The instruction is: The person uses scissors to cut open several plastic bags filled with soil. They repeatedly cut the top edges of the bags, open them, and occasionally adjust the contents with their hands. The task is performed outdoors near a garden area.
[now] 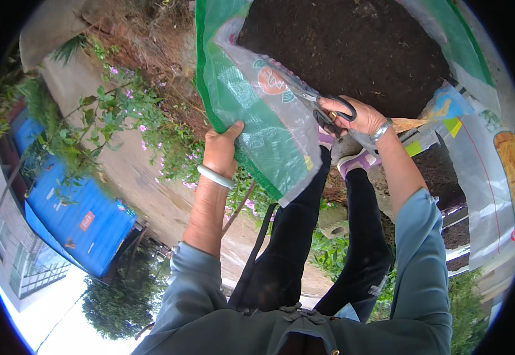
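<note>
A woven plastic sack, clear with a green border, is cut open around dark soil. My left hand pinches the green edge of its loose flap, thumb on top, and holds the flap out to the left. In my right hand is a pair of scissors with black handles. Their blades point to the upper left and lie along the flap's cut edge beside the soil. I cannot tell whether the blades are closed on the plastic. The flap hangs down over part of my legs.
Another printed white sack lies to the right, with more soil beside it. My shoes stand just below the scissors. Pink-flowered plants border a path on the left, with a blue roofed structure beyond.
</note>
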The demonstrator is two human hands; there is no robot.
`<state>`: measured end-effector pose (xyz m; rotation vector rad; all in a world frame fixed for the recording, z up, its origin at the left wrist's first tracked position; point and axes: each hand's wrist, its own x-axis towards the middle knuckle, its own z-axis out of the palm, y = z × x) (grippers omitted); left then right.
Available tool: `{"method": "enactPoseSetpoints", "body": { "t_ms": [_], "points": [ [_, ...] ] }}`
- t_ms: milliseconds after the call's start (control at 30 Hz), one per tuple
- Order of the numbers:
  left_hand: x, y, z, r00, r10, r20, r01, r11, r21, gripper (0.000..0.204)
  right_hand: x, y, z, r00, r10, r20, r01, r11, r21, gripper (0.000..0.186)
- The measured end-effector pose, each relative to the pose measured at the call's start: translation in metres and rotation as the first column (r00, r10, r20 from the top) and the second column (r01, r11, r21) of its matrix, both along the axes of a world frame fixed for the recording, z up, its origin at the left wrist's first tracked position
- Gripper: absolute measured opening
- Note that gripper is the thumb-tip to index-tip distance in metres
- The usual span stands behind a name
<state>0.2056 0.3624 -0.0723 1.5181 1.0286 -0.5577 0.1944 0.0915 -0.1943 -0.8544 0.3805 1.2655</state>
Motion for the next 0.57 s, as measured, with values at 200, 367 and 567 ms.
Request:
{"method": "enactPoseSetpoints", "body": {
  "t_ms": [200, 367, 567],
  "points": [
    [-0.005, 0.005, -0.003, 1.0, 0.003, -0.031, -0.004, 1.0, -0.024, 0.019, 0.008, 0.008, -0.017, 0.996, 0.061, 0.069, -0.058, 0.997, -0.047, 0.061],
    [-0.015, 0.001, -0.003, 0.999, 0.049, -0.024, -0.05, 0.997, -0.054, 0.02, 0.014, 0.017, -0.019, 0.99, 0.095, 0.1, -0.084, 0.991, -0.102, 0.063],
    [-0.013, 0.001, 0.003, 0.998, 0.043, -0.052, -0.048, 0.995, -0.09, 0.021, 0.016, 0.015, -0.006, 0.976, 0.135, 0.17, -0.115, 0.985, -0.126, 0.07]
  ]
}}
